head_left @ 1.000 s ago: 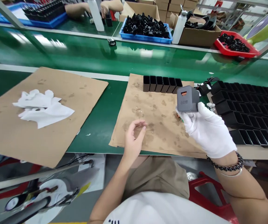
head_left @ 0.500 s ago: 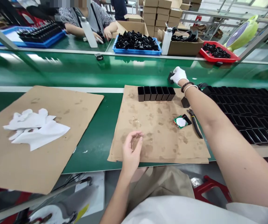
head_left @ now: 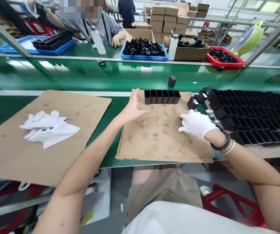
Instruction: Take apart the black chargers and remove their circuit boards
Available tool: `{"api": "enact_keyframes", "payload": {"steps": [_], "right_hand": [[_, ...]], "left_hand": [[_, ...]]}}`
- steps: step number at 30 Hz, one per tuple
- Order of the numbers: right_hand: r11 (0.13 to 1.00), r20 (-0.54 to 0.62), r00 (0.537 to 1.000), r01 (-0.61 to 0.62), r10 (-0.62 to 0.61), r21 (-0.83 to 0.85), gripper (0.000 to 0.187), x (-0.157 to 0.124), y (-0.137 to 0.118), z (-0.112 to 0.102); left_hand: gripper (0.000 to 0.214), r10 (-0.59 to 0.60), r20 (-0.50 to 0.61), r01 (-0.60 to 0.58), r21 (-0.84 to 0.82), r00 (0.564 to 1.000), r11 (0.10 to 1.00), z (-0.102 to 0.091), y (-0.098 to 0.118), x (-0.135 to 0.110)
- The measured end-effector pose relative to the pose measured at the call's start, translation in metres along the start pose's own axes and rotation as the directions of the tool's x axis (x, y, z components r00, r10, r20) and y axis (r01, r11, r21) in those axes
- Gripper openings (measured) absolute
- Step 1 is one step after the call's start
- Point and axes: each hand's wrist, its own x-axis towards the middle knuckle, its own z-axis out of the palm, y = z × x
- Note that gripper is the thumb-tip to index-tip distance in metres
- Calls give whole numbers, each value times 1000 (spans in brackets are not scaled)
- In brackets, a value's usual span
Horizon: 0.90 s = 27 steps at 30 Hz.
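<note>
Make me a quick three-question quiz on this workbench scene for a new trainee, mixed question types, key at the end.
1. Fill in: The row of black rectangular open-topped cases beside the bare left hand has ___ cases.
2. Multiple choice: What shows at the fingertips of the white-gloved right hand?
A) A red plastic tray
B) A small green piece
C) A white bottle
3. True or false: A black block with metal prongs stands prongs up on the glossy green surface.

Key: 1. six; 2. B; 3. true.
</note>
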Motion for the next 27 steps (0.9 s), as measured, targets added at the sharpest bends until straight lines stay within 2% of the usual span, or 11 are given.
{"api": "enact_keyframes", "payload": {"steps": [3,5,7,9,12,16,18,22,27], "right_hand": [[998,104,994,-15,9,56,39,-6,16,4],[985,160,986,14,-41,171,43,-6,24,-4],[948,173,979,45,-104,316,43,-9,28,-9],[912,138,983,56,-122,406,38,-16,29,-7],[909,44,998,27,-50,417,31,-25,33,4],[864,-59,997,-9,46,504,36,-27,46,17],[800,-95,993,-1,72,599,41,-25,53,22],[617,-154,984,64,93,784,51,-16,57,36],[410,-152,983,98,100,907,60,-15,49,46]], "left_hand": [[134,-91,83,100,-115,992,988,12,-23,43],[130,-105,23,108,-216,994,970,26,-32,58],[114,-113,-66,90,-287,991,954,39,-36,64],[92,-117,-132,72,-307,984,949,47,-39,66],[65,-108,-192,47,-297,975,954,51,-42,65],[58,-107,-227,40,-283,968,958,47,-44,62],[59,-113,-232,45,-279,966,959,45,-44,61],[60,-116,-233,49,-277,966,960,44,-45,60],[60,-117,-234,50,-272,965,961,45,-45,60]]}}
